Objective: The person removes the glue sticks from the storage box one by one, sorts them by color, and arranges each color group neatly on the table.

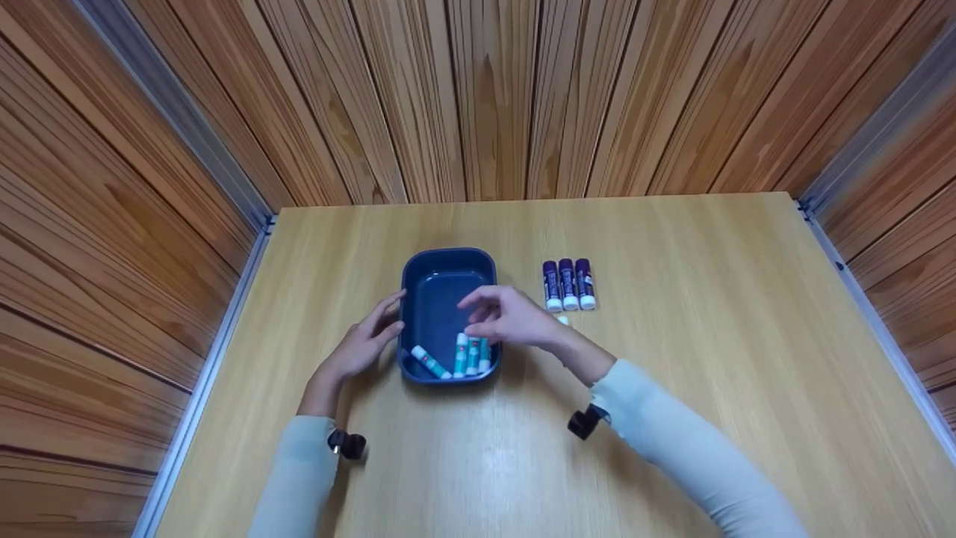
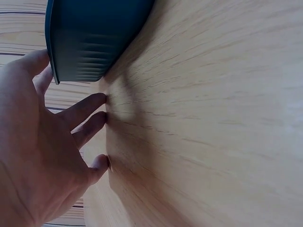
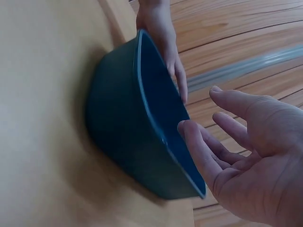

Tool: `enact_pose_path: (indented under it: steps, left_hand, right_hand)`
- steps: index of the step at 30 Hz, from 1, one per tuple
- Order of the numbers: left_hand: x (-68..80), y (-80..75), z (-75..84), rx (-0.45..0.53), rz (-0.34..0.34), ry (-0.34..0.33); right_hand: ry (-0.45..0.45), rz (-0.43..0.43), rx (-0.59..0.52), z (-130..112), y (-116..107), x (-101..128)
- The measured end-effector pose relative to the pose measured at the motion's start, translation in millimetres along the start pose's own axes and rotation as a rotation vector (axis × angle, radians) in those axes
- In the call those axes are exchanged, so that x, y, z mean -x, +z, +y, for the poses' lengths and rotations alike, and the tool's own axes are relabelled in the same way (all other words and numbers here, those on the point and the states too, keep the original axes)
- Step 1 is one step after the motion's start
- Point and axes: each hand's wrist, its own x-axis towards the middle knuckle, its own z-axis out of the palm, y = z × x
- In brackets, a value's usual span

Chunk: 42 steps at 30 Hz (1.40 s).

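A dark blue plastic tub [image 1: 444, 261] sits on the wooden table [image 1: 672, 359], and three teal glue sticks [image 1: 467, 355] lie at its near end. My left hand [image 1: 366, 340] rests beside the tub's left wall with fingers spread, fingertips [image 2: 97, 101] on the tabletop next to the tub [image 2: 90, 42]. My right hand [image 1: 508, 317] hovers over the tub's right rim [image 3: 156, 118], fingers [image 3: 203, 151] loosely spread and holding nothing. Three purple glue sticks [image 1: 569, 284] lie side by side to the right of the tub. A small white bit [image 1: 562, 320] shows just behind my right wrist.
Wood-panelled walls [image 1: 478, 97] close in the table at the back and both sides, with metal rails [image 1: 216, 329] along the left and right edges. Bare tabletop stretches to the right and toward me.
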Motion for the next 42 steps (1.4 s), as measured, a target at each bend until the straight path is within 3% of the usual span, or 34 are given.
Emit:
enact_pose_path:
  steps: [10,23,35,42]
  left_hand:
    - [0.1,-3.0,-3.3,0.028,-0.040,-0.059]
    - [2.8,-2.7,0.8,0.023,-0.022,-0.034]
    - [-0.1,-1.3,-1.8,0.008,-0.018,-0.006]
    - [-2.1,-1.1,-1.4,-0.002,-0.006,0.005]
  right_hand:
    - [-0.060,-0.107,0.033,-1.1,21.1,-20.1]
    - [0.102,-0.222,0.044,1.5,39.9,-44.3]
    - [0.182,-0.250,0.104,1.7,53.3,-53.6]
    - [0.173,-0.279,0.109,0.5,59.8,-56.1]
